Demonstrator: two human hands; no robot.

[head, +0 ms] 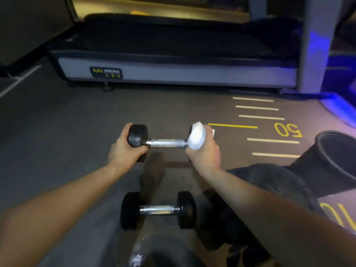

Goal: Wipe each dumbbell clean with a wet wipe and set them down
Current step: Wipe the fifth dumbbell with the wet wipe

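A black dumbbell with a silver handle [166, 143] is held up above the floor, lying crosswise. My left hand [123, 149] grips its left head. My right hand [207, 153] holds a white wet wipe [197, 136] wrapped over the right head, which is mostly hidden under the wipe. A second black dumbbell [159, 209] lies on the grey floor closer to me, between my forearms, with neither hand touching it.
A grey treadmill base [173, 72] with a "BODY STRONG" label runs across the back. A dark bin [336, 151] stands at the right. Yellow and white floor markings with "50" [287, 130] lie at the right. My dark-clothed knee sits under the right arm.
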